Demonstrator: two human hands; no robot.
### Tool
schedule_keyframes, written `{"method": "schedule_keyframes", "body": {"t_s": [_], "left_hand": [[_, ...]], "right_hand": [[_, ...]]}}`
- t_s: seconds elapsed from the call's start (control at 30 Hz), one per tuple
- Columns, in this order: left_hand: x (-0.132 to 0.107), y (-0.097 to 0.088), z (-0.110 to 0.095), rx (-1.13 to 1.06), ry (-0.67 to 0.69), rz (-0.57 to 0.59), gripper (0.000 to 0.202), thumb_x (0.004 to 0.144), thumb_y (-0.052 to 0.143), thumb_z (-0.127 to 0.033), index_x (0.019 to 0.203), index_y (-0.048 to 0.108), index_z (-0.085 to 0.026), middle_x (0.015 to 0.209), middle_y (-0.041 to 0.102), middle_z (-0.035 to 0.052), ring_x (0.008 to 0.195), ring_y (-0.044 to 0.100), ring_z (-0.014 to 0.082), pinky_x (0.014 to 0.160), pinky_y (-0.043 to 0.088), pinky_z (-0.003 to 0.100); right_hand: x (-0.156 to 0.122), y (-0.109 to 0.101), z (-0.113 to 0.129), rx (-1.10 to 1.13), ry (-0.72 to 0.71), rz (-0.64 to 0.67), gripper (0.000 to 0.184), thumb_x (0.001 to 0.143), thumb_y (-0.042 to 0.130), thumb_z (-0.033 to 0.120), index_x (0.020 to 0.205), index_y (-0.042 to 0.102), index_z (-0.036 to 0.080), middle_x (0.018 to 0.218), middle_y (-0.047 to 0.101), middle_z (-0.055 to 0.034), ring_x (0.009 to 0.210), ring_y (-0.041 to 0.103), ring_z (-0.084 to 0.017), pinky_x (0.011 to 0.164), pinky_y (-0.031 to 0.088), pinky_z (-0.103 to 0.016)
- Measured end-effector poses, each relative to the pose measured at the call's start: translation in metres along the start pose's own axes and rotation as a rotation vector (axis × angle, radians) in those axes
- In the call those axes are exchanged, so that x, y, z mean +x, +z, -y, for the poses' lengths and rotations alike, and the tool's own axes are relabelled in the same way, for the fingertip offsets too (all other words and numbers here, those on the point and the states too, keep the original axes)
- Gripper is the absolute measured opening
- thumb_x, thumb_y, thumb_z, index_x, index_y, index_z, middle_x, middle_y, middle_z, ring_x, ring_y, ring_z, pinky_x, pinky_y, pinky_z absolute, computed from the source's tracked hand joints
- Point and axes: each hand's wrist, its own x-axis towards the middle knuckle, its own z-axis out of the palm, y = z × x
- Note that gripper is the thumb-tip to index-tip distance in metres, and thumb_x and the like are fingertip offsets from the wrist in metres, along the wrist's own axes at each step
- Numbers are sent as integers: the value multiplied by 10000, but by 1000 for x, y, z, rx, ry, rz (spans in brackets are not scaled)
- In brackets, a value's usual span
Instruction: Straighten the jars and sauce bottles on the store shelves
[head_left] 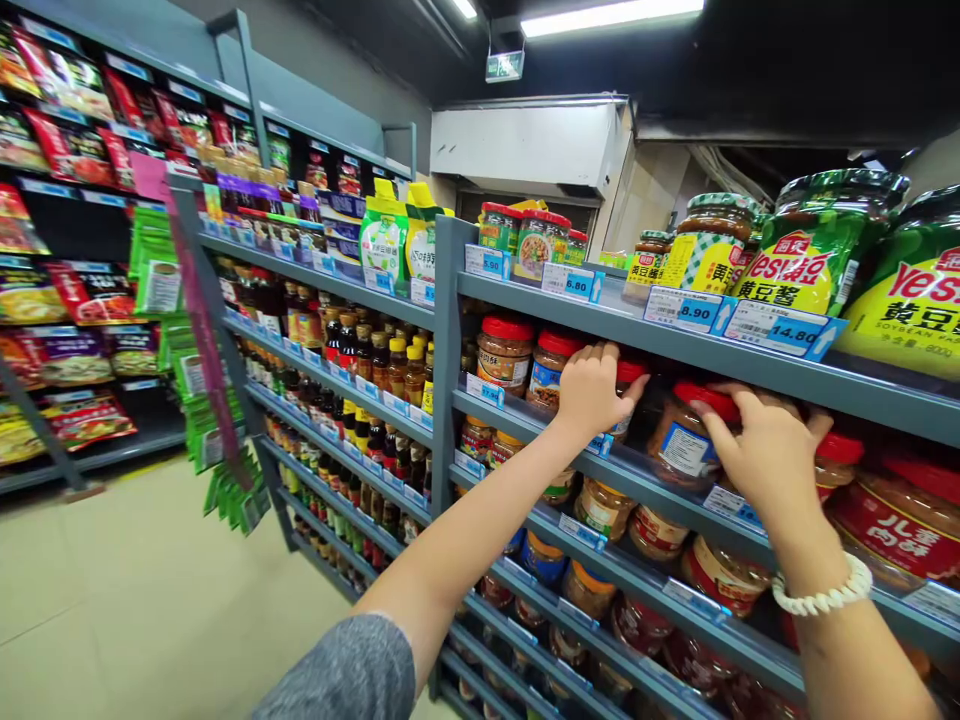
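My left hand (596, 390) reaches into the shelf row of red-lidded jars. Its fingers curl over a red-lidded jar (624, 425), with the thumb on the right side of the lid; most of this jar is hidden. Left of it stands a jar with a blue label (545, 382). Farther right, my right hand (765, 455) has its fingers spread, thumb and forefinger touching the red lid of a jar with a white and blue label (686, 448). Its outer fingers reach toward another red-lidded jar (838, 455). What lies behind the right palm is hidden.
A grey shelf edge (675, 340) with price tags runs just above both hands, bearing jars of soybean paste (795, 250). More jars (600, 508) fill the rows below. Sauce bottles (375, 360) stand left of the upright. Green packets (199, 380) hang by the floor aisle.
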Motion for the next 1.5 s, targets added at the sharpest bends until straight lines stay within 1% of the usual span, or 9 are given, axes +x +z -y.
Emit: {"method": "schedule_keyframes", "body": {"t_s": [0.1,0.27,0.4,0.57,0.83,1.03,1.17,1.27,1.5], "left_hand": [[-2,1,0,-1,4,-8,458,877,514,-564,954,541,-113,852,573,89,835,540,235,772,388,340],[0,-4,-2,36,26,47,464,906,485,-507,1113,556,-98,928,568,103,900,521,237,823,380,350],[3,-6,-16,107,-36,188,470,888,484,-505,1156,605,-138,1087,559,134,1012,495,280,862,390,395],[6,-1,-33,121,-145,274,671,798,616,-497,1315,527,-79,1251,490,210,1118,453,352,927,408,461],[34,-29,-6,-442,72,577,421,732,643,-380,1111,647,-199,1086,649,19,1026,586,217,929,465,295],[39,-33,-31,-53,-123,490,733,737,592,-724,1101,662,-91,1098,623,169,1083,543,358,914,464,434],[44,-30,-16,-210,16,631,466,843,603,-453,1154,651,-109,1153,630,101,1094,568,285,963,449,368],[43,-34,2,-487,84,739,449,850,552,-255,1287,576,-158,1310,557,13,1212,508,177,1055,374,241],[31,-16,-12,-127,-21,396,672,757,570,-705,1186,646,-193,1200,607,87,1150,529,315,1013,402,426]], "right_hand": [[6,4,10,-77,70,-77,633,913,517,653,1042,668,51,924,434,-155,1020,333,-279,1007,71,-490],[7,-10,-12,-69,-29,51,1093,916,-46,892,1130,674,97,1036,451,-122,1033,386,-286,991,192,-467],[0,-19,-33,-115,-65,129,1125,904,-135,895,1318,623,175,1072,451,-89,1008,405,-300,981,151,-533],[3,-15,-35,-128,-17,117,1277,775,-103,1044,1200,685,134,918,466,-107,950,413,-284,938,272,-420],[8,-16,-50,-176,-137,112,888,926,54,879,1225,670,314,937,480,-27,824,409,-178,769,223,-243],[3,-11,-43,-189,-191,-4,793,1000,112,764,1200,692,262,943,469,-54,822,383,-183,793,223,-260],[-4,-9,-32,-201,-198,-66,499,979,416,555,1256,667,224,1045,455,-57,893,394,-205,892,245,-330],[-4,-10,-28,-207,-220,-80,553,996,349,562,1225,679,182,1040,454,-75,883,393,-217,913,248,-372],[-9,-18,-20,-275,-234,-103,901,1060,-19,660,1192,685,113,1019,456,-99,862,376,-210,935,238,-393]]}}
